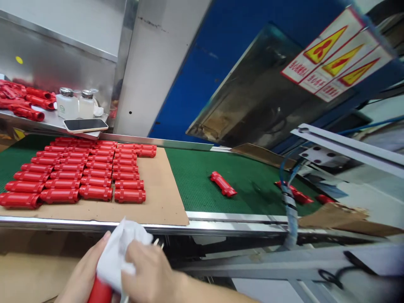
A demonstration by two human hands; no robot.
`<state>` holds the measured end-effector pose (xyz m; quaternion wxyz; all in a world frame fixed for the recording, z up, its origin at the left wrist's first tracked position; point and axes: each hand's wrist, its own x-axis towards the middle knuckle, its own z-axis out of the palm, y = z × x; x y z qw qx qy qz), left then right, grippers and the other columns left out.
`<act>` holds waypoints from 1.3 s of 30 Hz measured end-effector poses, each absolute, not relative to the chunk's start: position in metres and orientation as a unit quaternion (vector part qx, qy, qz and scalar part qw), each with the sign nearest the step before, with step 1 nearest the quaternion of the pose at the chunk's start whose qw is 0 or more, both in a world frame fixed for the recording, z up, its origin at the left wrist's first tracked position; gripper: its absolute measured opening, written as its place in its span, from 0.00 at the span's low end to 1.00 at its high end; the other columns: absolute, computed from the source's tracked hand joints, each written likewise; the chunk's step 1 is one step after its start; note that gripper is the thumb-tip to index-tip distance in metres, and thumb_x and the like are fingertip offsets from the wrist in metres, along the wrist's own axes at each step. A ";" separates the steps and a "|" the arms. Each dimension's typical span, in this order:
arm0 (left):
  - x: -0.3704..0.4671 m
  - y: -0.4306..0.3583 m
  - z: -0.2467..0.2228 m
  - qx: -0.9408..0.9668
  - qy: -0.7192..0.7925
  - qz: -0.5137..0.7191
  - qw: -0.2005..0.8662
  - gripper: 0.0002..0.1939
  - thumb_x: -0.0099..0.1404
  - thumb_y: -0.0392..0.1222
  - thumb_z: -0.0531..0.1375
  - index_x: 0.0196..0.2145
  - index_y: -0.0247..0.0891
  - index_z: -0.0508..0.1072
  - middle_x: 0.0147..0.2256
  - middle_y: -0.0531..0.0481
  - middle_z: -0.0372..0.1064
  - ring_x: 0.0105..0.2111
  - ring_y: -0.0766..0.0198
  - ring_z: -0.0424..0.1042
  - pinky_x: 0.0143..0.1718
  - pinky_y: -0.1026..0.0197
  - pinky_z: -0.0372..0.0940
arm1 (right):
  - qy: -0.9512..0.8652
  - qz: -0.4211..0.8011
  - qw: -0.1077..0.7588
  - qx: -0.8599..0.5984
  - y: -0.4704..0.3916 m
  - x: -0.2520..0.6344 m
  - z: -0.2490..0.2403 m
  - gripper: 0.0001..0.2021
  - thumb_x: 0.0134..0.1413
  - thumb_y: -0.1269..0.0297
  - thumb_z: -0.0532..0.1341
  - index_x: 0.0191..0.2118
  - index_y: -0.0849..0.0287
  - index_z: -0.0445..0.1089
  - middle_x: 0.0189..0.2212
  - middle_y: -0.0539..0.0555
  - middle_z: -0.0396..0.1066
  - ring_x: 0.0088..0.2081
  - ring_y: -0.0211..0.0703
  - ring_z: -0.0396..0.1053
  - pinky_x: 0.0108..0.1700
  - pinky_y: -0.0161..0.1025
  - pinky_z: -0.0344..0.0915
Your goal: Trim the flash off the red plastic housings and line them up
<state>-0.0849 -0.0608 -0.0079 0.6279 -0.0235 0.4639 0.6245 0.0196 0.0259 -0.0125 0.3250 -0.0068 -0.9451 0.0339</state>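
My left hand (83,275) grips a red plastic part (100,292) | right hand (148,271) fingers press a white cloth (121,248) onto it (probably wiping) | cardboard sheet (164,198) of parts just ahead.

The white cloth (121,252) hides most of the red part (100,291), whose lower end the bottom edge cuts off. The warning labels (336,54) are too blurred to read.

Glossy red plastic part (100,291), soft white cloth (121,252), matt brown cardboard sheet (160,198).
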 end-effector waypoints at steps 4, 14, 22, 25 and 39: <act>-0.082 -0.059 -0.002 -0.035 0.425 0.609 0.668 0.19 0.47 0.56 0.63 0.21 0.35 0.70 0.13 0.54 0.61 0.12 0.68 0.59 0.14 0.65 0.56 | -0.956 0.057 0.289 -0.001 0.038 0.027 0.000 0.12 0.51 0.68 0.47 0.20 0.59 0.61 0.15 0.48 0.55 0.15 0.33 0.51 0.14 0.30 0.45; -0.079 -0.064 0.004 -0.005 0.363 0.678 0.639 0.19 0.48 0.57 0.62 0.21 0.37 0.68 0.17 0.56 0.59 0.15 0.72 0.53 0.14 0.70 0.51 | -0.575 0.758 0.069 -0.299 0.060 0.031 0.045 0.19 0.34 0.54 0.65 0.34 0.60 0.67 0.18 0.44 0.53 0.17 0.28 0.44 0.19 0.28 0.42; -0.088 -0.073 -0.004 -0.016 0.360 0.677 0.642 0.19 0.50 0.58 0.60 0.21 0.38 0.66 0.15 0.55 0.59 0.12 0.72 0.54 0.14 0.70 0.49 | -0.738 0.641 0.090 -0.190 0.035 0.010 0.035 0.10 0.39 0.58 0.60 0.19 0.60 0.66 0.21 0.50 0.61 0.22 0.33 0.58 0.23 0.31 0.56; -0.094 -0.076 -0.006 -0.025 0.411 0.678 0.609 0.19 0.51 0.58 0.59 0.23 0.38 0.67 0.14 0.56 0.58 0.14 0.70 0.57 0.17 0.69 0.54 | -0.879 0.416 0.157 -0.173 0.021 0.011 0.000 0.06 0.43 0.60 0.59 0.25 0.56 0.68 0.21 0.49 0.65 0.22 0.37 0.61 0.21 0.32 0.55; -0.091 -0.078 -0.012 -0.010 0.434 0.672 0.601 0.18 0.51 0.56 0.60 0.21 0.36 0.69 0.18 0.54 0.60 0.18 0.67 0.57 0.22 0.65 0.56 | -0.920 0.038 0.388 0.047 0.011 -0.001 -0.020 0.20 0.58 0.72 0.42 0.17 0.59 0.57 0.12 0.47 0.54 0.14 0.31 0.52 0.13 0.32 0.42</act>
